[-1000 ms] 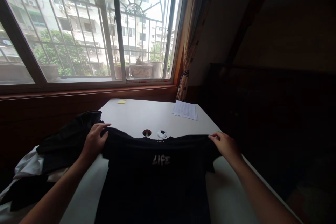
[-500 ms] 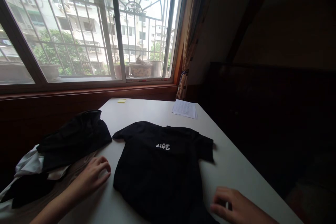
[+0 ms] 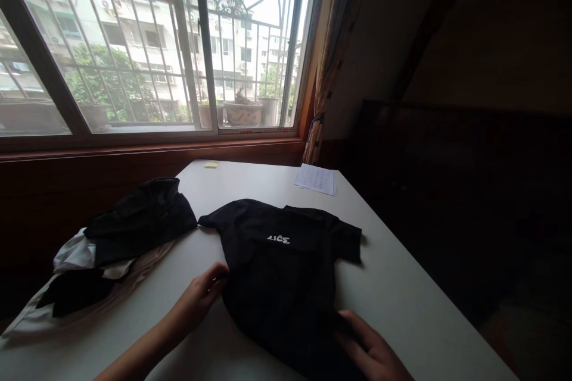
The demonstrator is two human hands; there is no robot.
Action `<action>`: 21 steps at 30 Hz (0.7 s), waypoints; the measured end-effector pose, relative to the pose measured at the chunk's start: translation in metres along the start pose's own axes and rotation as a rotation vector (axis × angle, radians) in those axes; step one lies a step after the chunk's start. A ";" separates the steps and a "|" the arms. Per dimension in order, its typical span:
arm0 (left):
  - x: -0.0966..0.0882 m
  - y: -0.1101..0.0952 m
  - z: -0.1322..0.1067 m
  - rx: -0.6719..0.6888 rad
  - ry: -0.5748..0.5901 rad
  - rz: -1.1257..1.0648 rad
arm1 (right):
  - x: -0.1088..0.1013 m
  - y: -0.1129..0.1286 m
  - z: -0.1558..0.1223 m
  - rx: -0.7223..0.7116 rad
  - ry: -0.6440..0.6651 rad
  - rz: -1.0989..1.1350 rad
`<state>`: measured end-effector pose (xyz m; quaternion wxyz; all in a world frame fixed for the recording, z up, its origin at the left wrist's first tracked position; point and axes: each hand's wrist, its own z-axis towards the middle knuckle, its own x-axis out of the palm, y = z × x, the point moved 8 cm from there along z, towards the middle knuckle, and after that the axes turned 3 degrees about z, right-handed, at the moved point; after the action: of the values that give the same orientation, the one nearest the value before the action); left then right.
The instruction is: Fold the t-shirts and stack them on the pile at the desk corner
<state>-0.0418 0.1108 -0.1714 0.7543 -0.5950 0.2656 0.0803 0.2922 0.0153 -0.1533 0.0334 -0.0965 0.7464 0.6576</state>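
A black T-shirt (image 3: 277, 286) with white lettering lies spread on the white table (image 3: 402, 303), its sleeves toward the window. My left hand (image 3: 209, 289) pinches the shirt's left edge below the sleeve, fingers closed on the cloth. At the lower right edge, my right hand (image 3: 364, 342) grips the dark fabric; its fingertips are partly lost against the black cloth. The shirt's bottom end runs out of the frame.
To the left lies a heap of clothes (image 3: 143, 226), black on top with white and brownish pieces under it. Papers (image 3: 315, 180) and a yellow sticky note (image 3: 211, 165) lie at the table's far end, below the window (image 3: 179, 47).
Both hands have moved inward from beside the T-shirt to its edges. Each has taken hold of the cloth. The shirt's sides look drawn in slightly, and the camera view has shifted a little.
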 end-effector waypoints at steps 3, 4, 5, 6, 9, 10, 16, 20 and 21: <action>-0.006 -0.005 0.007 -0.163 -0.161 -0.464 | -0.016 0.000 0.005 0.090 -0.218 0.332; -0.011 -0.005 0.009 -0.214 -0.228 -0.607 | -0.022 0.000 0.006 0.117 -0.274 0.420; -0.016 -0.004 0.011 -0.263 -0.293 -0.723 | -0.027 0.002 0.008 0.127 -0.313 0.490; -0.021 -0.002 0.012 -0.307 -0.350 -0.805 | -0.033 0.005 0.009 0.121 -0.331 0.540; -0.033 0.000 0.012 -0.393 -0.422 -0.903 | -0.038 0.013 0.010 0.095 -0.280 0.602; -0.033 -0.001 0.009 -0.409 -0.390 -0.911 | -0.037 0.013 0.009 0.110 -0.259 0.600; -0.013 -0.007 -0.039 -0.492 -0.115 -0.804 | -0.023 -0.007 -0.003 0.231 -0.247 0.542; -0.003 -0.004 -0.075 -0.402 -0.006 -0.598 | -0.021 -0.028 -0.010 0.255 -0.224 0.430; 0.000 -0.004 -0.083 -0.383 0.011 -0.582 | -0.023 -0.030 -0.011 0.232 -0.225 0.386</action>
<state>-0.0658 0.0320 -0.1804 0.6189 -0.7769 0.0689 -0.0929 0.3208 0.0029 -0.1768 0.0009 0.1260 0.8131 0.5683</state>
